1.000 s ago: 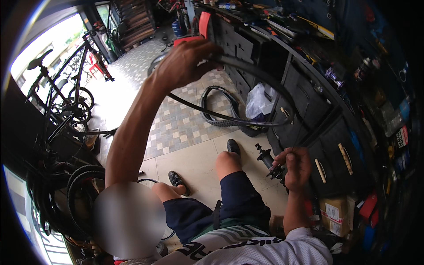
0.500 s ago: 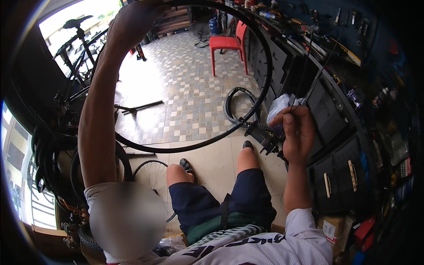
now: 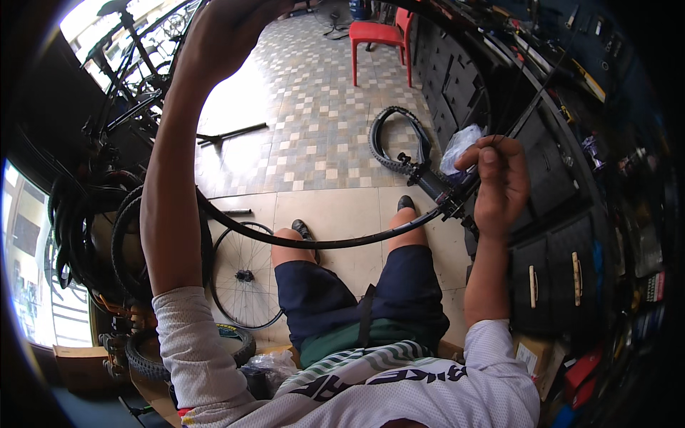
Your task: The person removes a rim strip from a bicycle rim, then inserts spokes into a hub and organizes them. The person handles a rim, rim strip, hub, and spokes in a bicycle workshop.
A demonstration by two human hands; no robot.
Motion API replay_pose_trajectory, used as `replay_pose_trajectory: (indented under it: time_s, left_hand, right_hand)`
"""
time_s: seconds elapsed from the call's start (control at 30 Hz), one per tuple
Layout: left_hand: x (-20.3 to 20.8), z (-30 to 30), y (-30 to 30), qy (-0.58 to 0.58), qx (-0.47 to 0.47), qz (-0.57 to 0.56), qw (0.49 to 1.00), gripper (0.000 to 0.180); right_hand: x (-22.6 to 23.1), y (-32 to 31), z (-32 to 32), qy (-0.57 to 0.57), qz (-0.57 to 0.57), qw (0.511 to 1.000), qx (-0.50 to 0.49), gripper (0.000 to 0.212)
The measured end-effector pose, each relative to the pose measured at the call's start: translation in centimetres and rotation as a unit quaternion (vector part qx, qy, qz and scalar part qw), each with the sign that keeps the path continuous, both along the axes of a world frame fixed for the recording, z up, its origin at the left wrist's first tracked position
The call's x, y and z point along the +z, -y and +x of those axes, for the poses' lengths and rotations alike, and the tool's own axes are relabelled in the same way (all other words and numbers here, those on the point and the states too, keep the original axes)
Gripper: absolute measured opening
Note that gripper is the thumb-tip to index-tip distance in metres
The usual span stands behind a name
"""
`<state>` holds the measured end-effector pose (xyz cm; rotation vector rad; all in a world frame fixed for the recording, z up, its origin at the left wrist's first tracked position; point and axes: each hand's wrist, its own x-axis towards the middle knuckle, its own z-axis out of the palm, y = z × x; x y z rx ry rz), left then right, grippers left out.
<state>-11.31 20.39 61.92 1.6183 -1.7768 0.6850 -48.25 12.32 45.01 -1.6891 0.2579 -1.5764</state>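
Note:
A black bicycle rim (image 3: 335, 244) hangs in front of me, its lower edge passing above my knees. My left hand (image 3: 232, 36) is raised at the upper left and closed on the rim's upper part; the fingertips run past the picture's top edge. My right hand (image 3: 499, 182), at the right, pinches thin dark spokes (image 3: 531, 107) between thumb and fingers, and they slant up to the right. The rim's right side passes close behind this hand. A black clamp-like fixture (image 3: 434, 187) stands just left of the right hand, partly behind the rim.
A spoked wheel (image 3: 244, 275) lies by my left leg, and a knobbly tyre (image 3: 378, 143) lies on the tiles ahead. A red chair (image 3: 378, 32) stands farther off. Black drawers (image 3: 542, 175) and a tool-covered bench line the right; tyres (image 3: 68, 221) hang at left.
The rim has come lower and nearer to me, its right side moving toward the right hand. My right hand has risen slightly and shifted right, still pinching the spokes. My view has tilted downward.

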Motion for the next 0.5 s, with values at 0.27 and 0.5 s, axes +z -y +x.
replay_pose_trajectory:
  time_s: [0.27,0.5]
  left_hand:
    - [-2.6,-0.4,0.2,-0.008,0.009,-0.002,1.000,0.030]
    - [-3.5,-1.9,0.6,-0.034,-0.019,-0.009,0.999,0.030]
  right_hand:
    - [0.2,0.2,1.0,0.005,-0.009,1.000,-0.002,0.014]
    - [2.3,1.0,4.1,0.004,-0.001,1.000,0.021,0.015]
